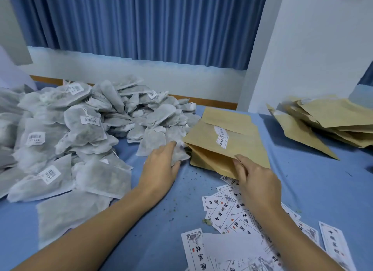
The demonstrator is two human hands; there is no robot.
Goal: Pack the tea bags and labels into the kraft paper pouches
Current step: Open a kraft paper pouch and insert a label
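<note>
Head view: a tea bag (179,154) is pinched between the thumb and fingers of the left hand (161,167) and held right at the open mouth of a pouch (232,149). The pouch lies on the blue surface (161,220), between the heap of tea bags (70,129) and the scattered labels (226,210). The near corner of its mouth is gripped by the right hand (256,180), with the fingers curled over the paper edge, so that the mouth gapes.

The step in hand is judged to be insertion. It is best done with the mouth lifted wide and the bag slid in flat, corner first. The bag should then be pushed to the bottom, so that its thin wall is not snagged on the paper edge; crumbs lie on the surface. A label shows on the pouch's upper face, but whether it is inside or on top cannot be told.
</note>
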